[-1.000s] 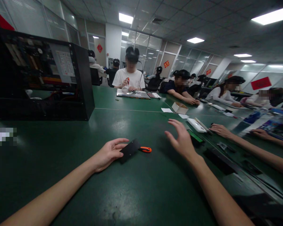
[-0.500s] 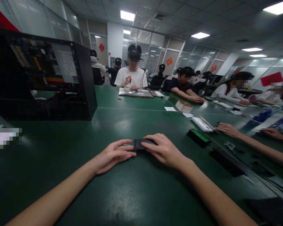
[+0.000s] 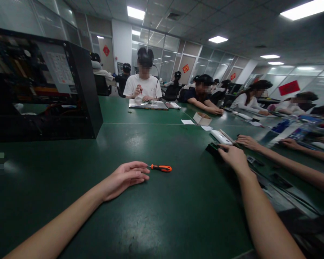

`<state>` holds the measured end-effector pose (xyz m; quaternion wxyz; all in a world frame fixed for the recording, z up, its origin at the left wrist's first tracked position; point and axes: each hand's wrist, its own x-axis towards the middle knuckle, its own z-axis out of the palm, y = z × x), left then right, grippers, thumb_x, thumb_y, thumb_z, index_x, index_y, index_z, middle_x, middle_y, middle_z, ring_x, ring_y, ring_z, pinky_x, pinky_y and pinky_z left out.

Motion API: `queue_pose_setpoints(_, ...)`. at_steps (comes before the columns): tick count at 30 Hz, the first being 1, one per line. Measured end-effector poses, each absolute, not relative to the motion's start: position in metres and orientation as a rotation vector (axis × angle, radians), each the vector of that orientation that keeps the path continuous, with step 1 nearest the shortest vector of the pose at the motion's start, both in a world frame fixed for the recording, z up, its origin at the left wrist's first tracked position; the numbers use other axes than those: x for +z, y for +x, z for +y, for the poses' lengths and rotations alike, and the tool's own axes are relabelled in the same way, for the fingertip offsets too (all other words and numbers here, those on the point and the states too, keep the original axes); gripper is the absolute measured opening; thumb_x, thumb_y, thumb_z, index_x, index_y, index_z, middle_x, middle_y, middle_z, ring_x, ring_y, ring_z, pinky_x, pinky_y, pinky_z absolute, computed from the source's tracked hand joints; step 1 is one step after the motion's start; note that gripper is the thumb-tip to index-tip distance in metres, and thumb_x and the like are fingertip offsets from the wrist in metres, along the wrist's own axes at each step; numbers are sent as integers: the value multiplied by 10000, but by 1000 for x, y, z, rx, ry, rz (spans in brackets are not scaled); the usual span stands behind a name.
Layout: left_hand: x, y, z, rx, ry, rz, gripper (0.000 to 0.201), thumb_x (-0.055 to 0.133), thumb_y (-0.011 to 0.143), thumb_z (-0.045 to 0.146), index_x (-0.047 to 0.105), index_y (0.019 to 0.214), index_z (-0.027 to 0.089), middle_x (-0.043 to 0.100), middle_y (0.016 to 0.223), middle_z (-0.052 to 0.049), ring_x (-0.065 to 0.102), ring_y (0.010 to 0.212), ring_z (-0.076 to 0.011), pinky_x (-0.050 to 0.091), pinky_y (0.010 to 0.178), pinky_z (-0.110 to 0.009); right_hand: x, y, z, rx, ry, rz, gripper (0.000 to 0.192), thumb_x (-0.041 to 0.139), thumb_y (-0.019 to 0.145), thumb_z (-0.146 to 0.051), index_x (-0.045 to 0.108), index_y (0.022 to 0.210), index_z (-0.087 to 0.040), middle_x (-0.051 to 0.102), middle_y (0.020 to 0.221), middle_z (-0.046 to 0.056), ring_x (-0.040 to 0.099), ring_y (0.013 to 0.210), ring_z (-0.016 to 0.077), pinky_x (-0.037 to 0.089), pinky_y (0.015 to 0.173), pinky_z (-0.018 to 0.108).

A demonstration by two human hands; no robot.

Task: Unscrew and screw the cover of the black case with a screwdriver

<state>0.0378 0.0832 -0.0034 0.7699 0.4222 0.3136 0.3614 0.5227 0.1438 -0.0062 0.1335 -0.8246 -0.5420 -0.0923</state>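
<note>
Orange-handled screwdriver (image 3: 161, 168) flat on green table (image 3: 156, 216), long axis left to right, metal tip toward left hand (image 3: 125, 177), handle pointing right. Left hand palm-down, fingers loosely extended, fingertips just beside tip. Right hand (image 3: 233, 157) well to the right, laid over a dark module (image 3: 212, 148), mostly hidden beneath; grip impossible to tell. Sticker on open computer case (image 3: 43, 86) too small to read.

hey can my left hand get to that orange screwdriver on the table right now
Probably yes: the left hand lies flat on the green table, fingertips beside the orange screwdriver, with nothing between them.
</note>
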Motion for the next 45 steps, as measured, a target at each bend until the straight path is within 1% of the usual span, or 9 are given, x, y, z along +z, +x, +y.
queue_pose_setpoints(4, -2, 38, 83, 786, 916, 694, 349, 828, 775, 217, 740, 1103, 140, 730, 1126, -148, 723, 995, -246, 524, 930, -339, -6, 523, 146, -257, -2397, -1614, 458, 501, 928, -415, 708, 1289, -223, 753, 1071, 154, 711, 956, 294, 530, 821, 356)
queue_pose_setpoints(9, -1, 38, 82, 786, 929, 689, 344, 831, 773, 220, 744, 1097, 144, 731, 1110, -137, 721, 987, -239, 527, 917, -324, -2, 521, 145, -217, -2431, -1661, 432, 541, 907, -409, 726, 1263, -245, 753, 1061, 158, 711, 959, 328, 536, 793, 387)
queue_pose_setpoints(16, -3, 39, 81, 784, 952, 699, 319, 807, 797, 206, 738, 1104, 149, 729, 1113, -138, 721, 981, -231, 525, 912, -317, -1, 508, 146, -212, -2442, -1689, 447, 452, 964, -398, 691, 1312, -252, 740, 1109, 170, 712, 990, 325, 537, 811, 394)
queue_pose_setpoints(24, -5, 38, 81, 786, 978, 690, 314, 808, 802, 215, 740, 1101, 150, 726, 1112, -137, 716, 977, -224, 522, 903, -311, -1, 511, 147, -182, -2443, -1695, 421, 474, 958, -364, 704, 1294, -256, 737, 1138, 164, 710, 1000, 320, 539, 835, 398)
queue_pose_setpoints(32, -5, 38, 81, 779, 989, 692, 321, 825, 788, 229, 747, 1090, 159, 728, 1115, -127, 712, 978, -217, 514, 916, -314, -4, 518, 154, -110, -2430, -1712, 430, 464, 955, -334, 708, 1287, -214, 724, 1183, 161, 687, 1071, 333, 515, 864, 395)
queue_pose_setpoints(36, -5, 38, 81, 787, 1001, 700, 322, 822, 783, 230, 744, 1086, 152, 726, 1115, -133, 712, 975, -223, 515, 911, -319, -1, 531, 158, -29, -2376, -1750, 417, 511, 935, -390, 728, 1255, -232, 753, 1110, 124, 708, 1002, 307, 519, 812, 357)
queue_pose_setpoints(39, -6, 38, 81, 787, 1013, 691, 336, 822, 779, 242, 739, 1091, 147, 722, 1119, -132, 709, 980, -225, 512, 916, -322, 0, 539, 159, 16, -2313, -1803, 429, 527, 919, -393, 737, 1238, -197, 771, 1015, 125, 718, 926, 288, 522, 787, 343)
queue_pose_setpoints(43, -7, 38, 82, 769, 1015, 686, 365, 834, 767, 242, 730, 1105, 148, 722, 1114, -111, 699, 991, -218, 503, 933, -323, 5, 545, 155, 67, -2169, -1938, 439, 508, 910, -381, 741, 1224, -181, 768, 1076, 96, 712, 959, 254, 522, 807, 299)
queue_pose_setpoints(45, -7, 37, 82, 764, 1011, 684, 368, 835, 772, 246, 727, 1111, 151, 721, 1116, -103, 695, 994, -212, 499, 938, -321, 13, 548, 153, 50, -2106, -1989, 435, 466, 915, -397, 773, 1137, -182, 774, 1045, 83, 711, 928, 245, 521, 780, 288)
